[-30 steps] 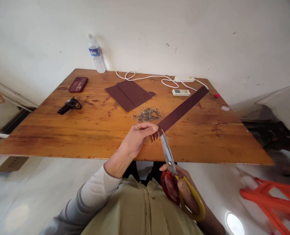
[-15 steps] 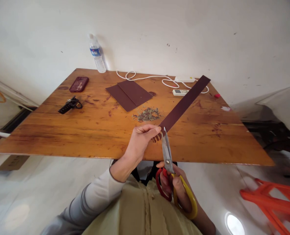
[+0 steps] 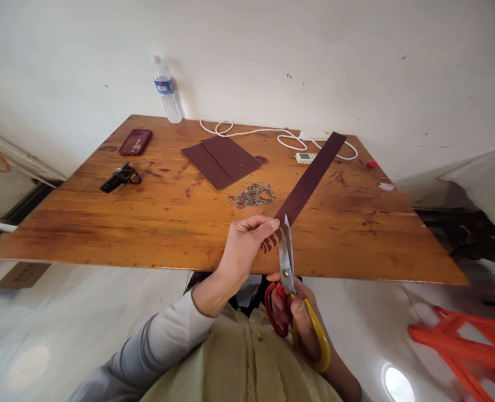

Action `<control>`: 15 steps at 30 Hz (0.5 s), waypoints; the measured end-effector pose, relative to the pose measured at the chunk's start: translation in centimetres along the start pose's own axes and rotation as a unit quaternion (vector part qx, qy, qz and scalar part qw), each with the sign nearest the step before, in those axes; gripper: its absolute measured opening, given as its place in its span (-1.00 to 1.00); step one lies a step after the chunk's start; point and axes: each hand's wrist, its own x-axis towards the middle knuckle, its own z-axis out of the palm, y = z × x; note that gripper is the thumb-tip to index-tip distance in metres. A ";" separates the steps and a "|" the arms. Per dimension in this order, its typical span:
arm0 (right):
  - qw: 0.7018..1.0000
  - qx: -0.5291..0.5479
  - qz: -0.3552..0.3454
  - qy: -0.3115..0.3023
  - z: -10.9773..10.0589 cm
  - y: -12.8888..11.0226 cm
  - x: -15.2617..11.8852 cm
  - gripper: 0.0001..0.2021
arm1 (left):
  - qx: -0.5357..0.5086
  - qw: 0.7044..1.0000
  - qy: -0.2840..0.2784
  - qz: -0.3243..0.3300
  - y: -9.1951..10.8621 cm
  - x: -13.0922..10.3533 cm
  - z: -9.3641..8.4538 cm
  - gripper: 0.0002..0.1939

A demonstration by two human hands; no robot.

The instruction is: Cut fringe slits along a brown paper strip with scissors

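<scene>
My left hand (image 3: 245,243) pinches the near end of a long, dark brown strip (image 3: 314,173) between thumb and fingers. Narrow curled slits fringe the strip's edge below my thumb. Wrapped around the red and yellow handles, my right hand (image 3: 303,318) holds a pair of scissors (image 3: 287,259) pointing away from me. The blades stand slightly apart at the strip, just right of my left thumb. Beyond my left hand lies a small pile of shredded scraps (image 3: 253,195). Farther back, two dark brown sheets (image 3: 224,159) overlap on the wooden table (image 3: 147,229).
A water bottle (image 3: 167,95) stands by the wall. At the left are a phone (image 3: 135,142) and a black hair clip (image 3: 120,177). A white cable (image 3: 255,132) and a small white device (image 3: 304,158) lie at the back. An orange stool (image 3: 465,340) is on the floor at right.
The strip has tilted steeper, its far end shifting left. The scissor blades have opened a little, and the handles have moved slightly left. My left hand has shifted slightly right.
</scene>
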 end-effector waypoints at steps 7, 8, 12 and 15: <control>0.999 0.040 0.014 0.024 0.3 0.4 0.0 -0.51 | -0.039 0.999 -0.009 -0.004 -0.4 -0.1 0.3 -0.80; 0.998 0.044 0.021 0.026 0.2 0.5 -0.1 -0.51 | -0.049 0.999 -0.008 -0.006 -0.5 -0.1 0.3 -0.80; 0.997 0.050 0.041 0.031 0.0 0.7 -0.4 -0.51 | -0.055 0.998 -0.004 -0.006 -0.8 -0.2 0.4 -0.81; 0.997 0.044 0.046 0.034 0.0 0.5 -0.5 -0.53 | -0.047 0.999 0.002 -0.009 -0.8 -0.1 0.3 -0.81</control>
